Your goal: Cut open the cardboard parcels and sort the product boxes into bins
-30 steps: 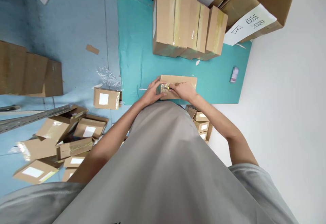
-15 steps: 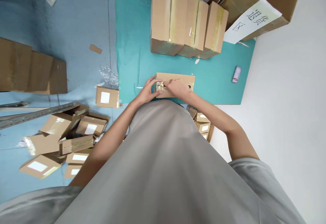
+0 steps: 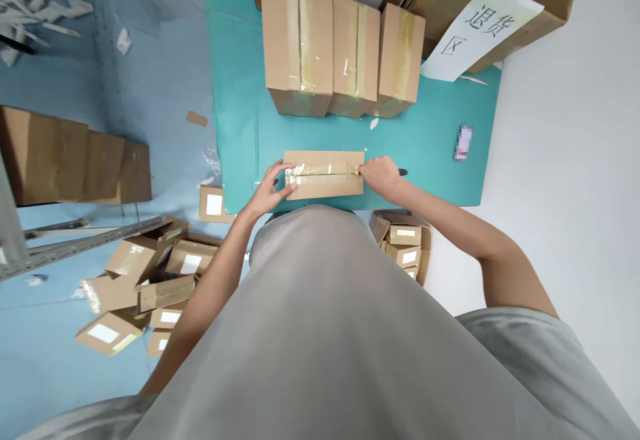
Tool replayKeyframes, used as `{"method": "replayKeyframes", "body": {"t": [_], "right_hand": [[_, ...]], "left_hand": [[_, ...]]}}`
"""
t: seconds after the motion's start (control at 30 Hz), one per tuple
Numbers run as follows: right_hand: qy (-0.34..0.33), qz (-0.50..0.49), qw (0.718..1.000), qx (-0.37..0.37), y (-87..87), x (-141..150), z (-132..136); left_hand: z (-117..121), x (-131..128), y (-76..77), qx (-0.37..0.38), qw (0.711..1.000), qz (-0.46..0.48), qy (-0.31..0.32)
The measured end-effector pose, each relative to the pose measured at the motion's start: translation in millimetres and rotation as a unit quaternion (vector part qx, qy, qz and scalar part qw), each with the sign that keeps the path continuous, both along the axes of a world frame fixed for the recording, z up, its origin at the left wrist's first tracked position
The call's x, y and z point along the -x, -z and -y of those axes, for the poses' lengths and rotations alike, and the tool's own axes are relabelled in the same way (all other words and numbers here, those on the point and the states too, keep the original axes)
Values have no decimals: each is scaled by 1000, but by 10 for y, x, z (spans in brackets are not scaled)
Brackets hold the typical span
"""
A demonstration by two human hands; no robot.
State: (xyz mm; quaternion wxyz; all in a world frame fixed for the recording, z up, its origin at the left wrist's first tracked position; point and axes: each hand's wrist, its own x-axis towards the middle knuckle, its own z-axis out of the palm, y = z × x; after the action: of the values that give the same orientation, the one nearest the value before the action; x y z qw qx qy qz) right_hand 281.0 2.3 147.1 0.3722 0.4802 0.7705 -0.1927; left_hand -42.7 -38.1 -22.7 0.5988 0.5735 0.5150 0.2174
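A long cardboard box [image 3: 323, 187] lies on the green table in front of my body, with clear tape along the seam on its top. My left hand [image 3: 267, 190] grips the box's left end, fingers at the far corner and thumb on the top near the close edge. At the right end, my right hand [image 3: 381, 177] is closed around a box cutter [image 3: 403, 172]. Its black end sticks out behind the hand, and a bit of yellow shows at the front by the seam. The blade itself is too small to make out.
Three taped cartons [image 3: 355, 53] stand at the back of the green table [image 3: 240, 127]. Behind them, an open box carries a paper sign [image 3: 480, 27]. A blurred-out object [image 3: 463, 143] lies at right. Opened boxes [image 3: 167, 290] are heaped on the floor at left, beside a metal rail [image 3: 107, 235].
My right hand has moved with the box cutter along the seam from the box's left end to its right end. My left hand stays on the left end. The view has shifted slightly.
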Motion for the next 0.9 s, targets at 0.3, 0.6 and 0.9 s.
{"method": "replayKeyframes", "body": {"t": [0.3, 0.6, 0.9], "right_hand": [[71, -11, 997, -28, 131, -898, 175], [547, -387, 738, -80, 1150, -1386, 563], [704, -463, 537, 43, 1483, -159, 601]], "left_hand": [[46, -129, -9, 71, 993, 20, -92], [-7, 371, -18, 84, 976, 13, -202], [-76, 634, 37, 52, 964, -99, -243]]}}
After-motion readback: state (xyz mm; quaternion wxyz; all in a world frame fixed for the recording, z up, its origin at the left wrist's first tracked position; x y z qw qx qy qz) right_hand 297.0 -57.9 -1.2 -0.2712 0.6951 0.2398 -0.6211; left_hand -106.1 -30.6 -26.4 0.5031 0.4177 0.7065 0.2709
